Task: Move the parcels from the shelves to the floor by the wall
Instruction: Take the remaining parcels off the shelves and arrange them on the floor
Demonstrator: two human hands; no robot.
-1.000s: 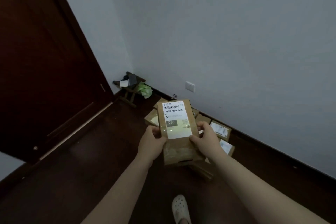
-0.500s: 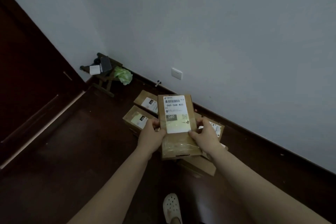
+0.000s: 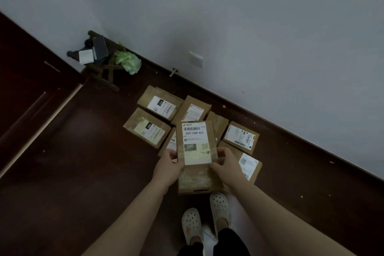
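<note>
Closer now and tilted further down, the head view takes in the whole cluster of floor parcels (image 3: 148,131) by the wall (image 3: 270,48). Curled round one long edge each, the left hand (image 3: 168,169) and the right hand (image 3: 225,167) hold the held parcel (image 3: 196,151) over the cluster's near side. It lies label up, its long axis pointing away toward the wall, with both hands equally near.

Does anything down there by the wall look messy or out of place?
Nothing looks damaged. The floor parcels lie at mixed angles, some overlapping, not in neat rows, and a crumpled green bag sits by the stool.
</note>
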